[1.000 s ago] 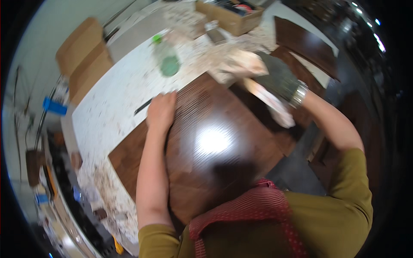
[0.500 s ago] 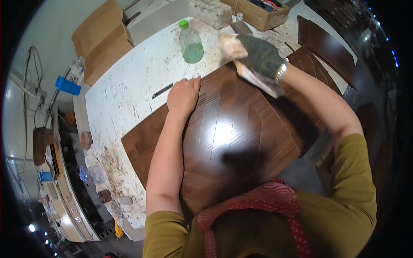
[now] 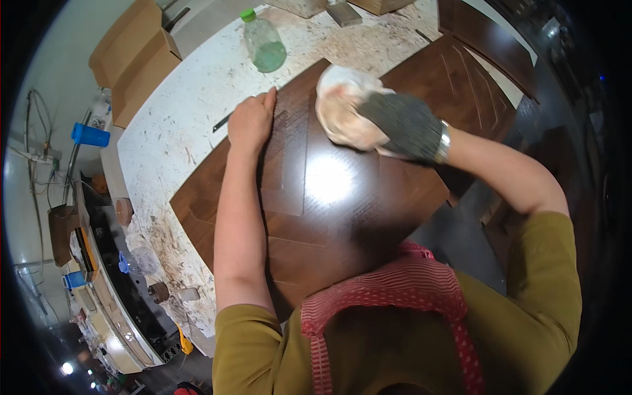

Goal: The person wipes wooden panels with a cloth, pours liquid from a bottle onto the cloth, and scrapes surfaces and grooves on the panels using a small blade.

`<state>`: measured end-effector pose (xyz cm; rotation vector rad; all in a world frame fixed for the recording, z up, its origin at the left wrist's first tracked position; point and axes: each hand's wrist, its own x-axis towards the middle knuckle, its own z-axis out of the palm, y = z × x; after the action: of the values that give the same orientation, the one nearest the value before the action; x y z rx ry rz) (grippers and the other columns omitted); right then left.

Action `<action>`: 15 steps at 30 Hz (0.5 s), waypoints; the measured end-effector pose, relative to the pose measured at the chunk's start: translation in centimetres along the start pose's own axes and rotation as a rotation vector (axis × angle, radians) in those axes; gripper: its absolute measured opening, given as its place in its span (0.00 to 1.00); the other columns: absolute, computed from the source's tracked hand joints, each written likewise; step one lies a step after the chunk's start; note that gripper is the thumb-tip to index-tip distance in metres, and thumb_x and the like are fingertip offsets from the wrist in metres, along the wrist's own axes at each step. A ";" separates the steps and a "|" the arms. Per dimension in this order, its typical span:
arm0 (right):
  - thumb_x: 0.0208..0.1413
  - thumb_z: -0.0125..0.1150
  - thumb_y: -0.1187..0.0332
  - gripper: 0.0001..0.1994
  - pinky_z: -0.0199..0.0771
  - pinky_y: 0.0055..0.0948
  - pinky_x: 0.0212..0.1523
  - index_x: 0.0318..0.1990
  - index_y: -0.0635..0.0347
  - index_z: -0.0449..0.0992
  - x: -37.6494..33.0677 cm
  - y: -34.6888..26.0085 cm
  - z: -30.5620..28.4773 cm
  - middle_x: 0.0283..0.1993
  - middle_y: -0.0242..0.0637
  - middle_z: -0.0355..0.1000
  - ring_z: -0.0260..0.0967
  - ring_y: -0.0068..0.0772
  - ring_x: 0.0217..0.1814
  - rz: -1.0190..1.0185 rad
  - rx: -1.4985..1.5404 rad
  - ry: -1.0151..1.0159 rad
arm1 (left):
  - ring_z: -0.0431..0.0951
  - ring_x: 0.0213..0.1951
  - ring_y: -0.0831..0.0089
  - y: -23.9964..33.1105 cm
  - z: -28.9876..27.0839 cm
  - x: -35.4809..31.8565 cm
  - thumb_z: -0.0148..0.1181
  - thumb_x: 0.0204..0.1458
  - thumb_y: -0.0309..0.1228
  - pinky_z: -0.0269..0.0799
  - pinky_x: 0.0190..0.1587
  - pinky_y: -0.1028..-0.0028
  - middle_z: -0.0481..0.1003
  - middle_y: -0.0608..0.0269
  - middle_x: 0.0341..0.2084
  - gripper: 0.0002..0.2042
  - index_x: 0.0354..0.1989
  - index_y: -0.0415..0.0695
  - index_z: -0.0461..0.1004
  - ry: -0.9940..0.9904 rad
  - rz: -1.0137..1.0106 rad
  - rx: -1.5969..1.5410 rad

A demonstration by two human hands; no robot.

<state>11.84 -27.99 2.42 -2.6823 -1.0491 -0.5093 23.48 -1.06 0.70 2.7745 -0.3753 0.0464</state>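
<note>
A dark brown wooden panel [image 3: 289, 230] with a glossy, patterned face lies tilted in front of me. My bare left hand [image 3: 250, 122] is closed over its far left edge, the fingertips partly hidden. On the panel's far right part, my right hand [image 3: 403, 125] in a dark grey glove presses a crumpled white rag [image 3: 345, 108] with brownish stains. The glove is slightly blurred, and its fingers are sunk in the cloth. Beside my left hand, a thin black strip [image 3: 221, 123] lies on the table.
The panel rests on a stained white table [image 3: 158, 145]. A clear bottle with a green cap [image 3: 265, 49] stands beyond it. More brown panels [image 3: 454, 85] lie at the right. A cardboard box [image 3: 135, 66] sits far left, and a grey block [image 3: 343, 13] at the back.
My right hand has come nearer and lower with the rag, from beyond the panel's far edge onto its face. My left hand keeps its hold on the edge. The whole view has shifted slightly.
</note>
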 end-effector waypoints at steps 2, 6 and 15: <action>0.40 0.64 0.60 0.28 0.72 0.38 0.38 0.52 0.57 0.67 -6.0 -1.3 -3.0 0.42 0.42 0.70 0.71 0.43 0.39 -0.012 0.045 -0.148 | 0.75 0.37 0.50 -0.1 0.1 0.2 0.38 0.59 0.49 0.69 0.40 0.58 0.76 0.46 0.30 0.25 0.31 0.42 0.77 0.025 0.017 -0.005; 0.46 0.59 0.62 0.18 0.70 0.36 0.38 0.44 0.59 0.72 -9.7 -4.3 -12.0 0.42 0.41 0.71 0.71 0.40 0.42 0.144 0.214 -0.591 | 0.75 0.37 0.50 -0.2 1.1 1.0 0.38 0.59 0.49 0.69 0.40 0.58 0.76 0.46 0.30 0.25 0.32 0.42 0.77 0.024 0.057 0.018; 0.55 0.53 0.66 0.15 0.68 0.25 0.50 0.48 0.60 0.71 -4.0 -1.1 -10.5 0.45 0.35 0.71 0.68 0.26 0.45 0.404 0.534 0.004 | 0.64 0.55 0.53 1.3 -0.7 -2.5 0.45 0.57 0.48 0.61 0.54 0.52 0.66 0.52 0.52 0.21 0.54 0.52 0.67 0.291 0.361 0.017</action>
<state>5.88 -33.03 10.55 -2.3100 -0.5148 -0.1293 20.79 -1.36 1.54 2.6255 -0.7903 0.5332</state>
